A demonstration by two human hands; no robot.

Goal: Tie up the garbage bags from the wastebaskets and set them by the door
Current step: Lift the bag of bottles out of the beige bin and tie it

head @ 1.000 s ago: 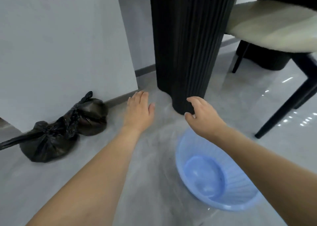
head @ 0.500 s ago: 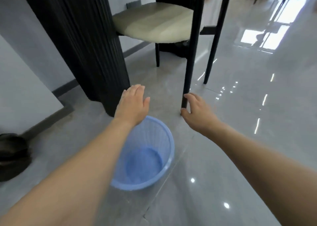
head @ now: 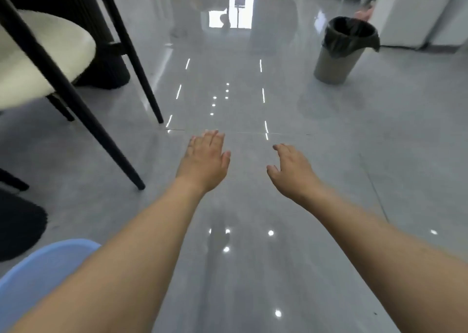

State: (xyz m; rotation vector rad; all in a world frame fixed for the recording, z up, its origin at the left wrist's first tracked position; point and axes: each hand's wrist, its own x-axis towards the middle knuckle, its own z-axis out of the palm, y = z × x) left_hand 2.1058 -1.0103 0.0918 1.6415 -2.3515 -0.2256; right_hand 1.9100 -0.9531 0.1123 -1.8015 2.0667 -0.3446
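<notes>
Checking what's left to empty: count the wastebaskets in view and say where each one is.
2. A grey wastebasket lined with a black bag stands far right; a blue wastebasket sits bottom left, partly behind the left arm. Others may lie outside the view.

glossy floor (head: pixel 253 269), plastic bin liner (head: pixel 350 37), fuzzy seat (head: pixel 38 61)

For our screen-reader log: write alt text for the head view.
Two bare forearms reach forward over a glossy grey floor, left hand and right hand open and empty. Ahead on the right stands a grey wastebasket with a black garbage bag; a cream-seated chair stands left, a blue basket's rim below.
</notes>
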